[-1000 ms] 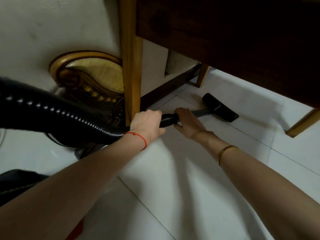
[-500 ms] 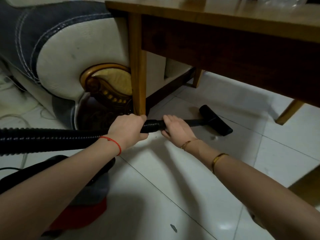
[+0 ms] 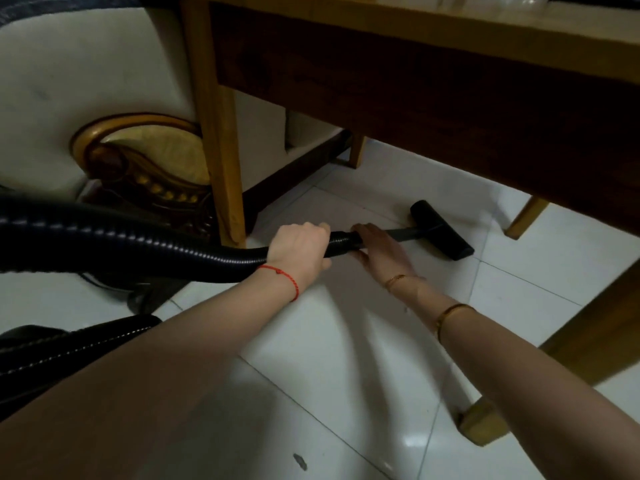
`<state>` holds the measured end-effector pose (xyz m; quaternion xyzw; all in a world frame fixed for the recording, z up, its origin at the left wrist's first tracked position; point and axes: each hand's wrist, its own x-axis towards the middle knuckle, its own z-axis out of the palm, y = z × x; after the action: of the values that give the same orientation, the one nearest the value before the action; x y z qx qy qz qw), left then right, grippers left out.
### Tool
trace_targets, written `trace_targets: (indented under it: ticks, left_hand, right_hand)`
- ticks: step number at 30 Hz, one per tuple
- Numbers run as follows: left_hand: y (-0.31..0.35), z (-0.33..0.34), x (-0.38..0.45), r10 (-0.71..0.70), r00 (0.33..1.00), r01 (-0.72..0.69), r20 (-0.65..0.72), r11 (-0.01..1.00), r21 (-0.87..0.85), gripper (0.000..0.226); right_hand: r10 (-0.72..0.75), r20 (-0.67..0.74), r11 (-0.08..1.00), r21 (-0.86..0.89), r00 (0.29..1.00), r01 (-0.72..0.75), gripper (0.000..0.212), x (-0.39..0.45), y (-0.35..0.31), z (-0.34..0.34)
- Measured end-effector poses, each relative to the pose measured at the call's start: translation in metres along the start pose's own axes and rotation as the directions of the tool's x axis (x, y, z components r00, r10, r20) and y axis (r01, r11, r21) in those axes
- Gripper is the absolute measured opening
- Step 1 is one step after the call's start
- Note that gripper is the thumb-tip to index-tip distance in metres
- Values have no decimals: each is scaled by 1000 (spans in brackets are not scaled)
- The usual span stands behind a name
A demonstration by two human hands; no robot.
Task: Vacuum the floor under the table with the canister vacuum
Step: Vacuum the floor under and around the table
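A white glossy tiled floor (image 3: 346,358) fills the lower half of the view. From 11 to 3 o'clock stands the wooden table with light legs and a dark apron (image 3: 415,81); one leg (image 3: 221,150) comes down just left of centre. At 9 to 11 o'clock sits a cream leather sofa with a carved gold-and-brown wooden scroll (image 3: 104,81).

The black ribbed vacuum hose (image 3: 138,244) runs in from 9 o'clock to centre, where it meets a slim black wand (image 3: 401,233) leading to the black flat floor nozzle (image 3: 440,230), which rests on the tiles under the table at about 2 o'clock from centre.

The left hand (image 3: 298,251), with a red string bracelet on its wrist, has its fingers wrapped round the hose end. The right hand (image 3: 381,251), wearing gold bangles, clasps the hose-wand joint, fingers over the top and thumb below.

No writing or brand mark can be read anywhere.
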<state>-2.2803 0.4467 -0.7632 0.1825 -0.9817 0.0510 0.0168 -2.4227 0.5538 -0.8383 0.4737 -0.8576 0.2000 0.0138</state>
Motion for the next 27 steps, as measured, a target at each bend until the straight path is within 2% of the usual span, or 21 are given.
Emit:
trace_targets:
  ticks: [4, 14, 20, 27]
  left_hand:
    - [30, 8, 31, 8, 1000, -9, -19, 999, -54, 33]
    - [65, 22, 82, -20, 1000, 19, -16, 997, -76, 28]
    - [49, 21, 68, -7, 1000, 5, -27, 998, -63, 30]
    - [5, 12, 26, -41, 999, 40, -16, 998, -42, 32]
  right_hand:
    - [59, -4, 998, -6, 998, -59, 30, 4, 39, -7]
    - [82, 4, 995, -57, 997, -82, 23, 18, 89, -17]
    - [65, -1, 997, -35, 998, -65, 22, 19, 74, -10]
    - [26, 21, 1000, 5, 999, -26, 26, 17, 17, 6]
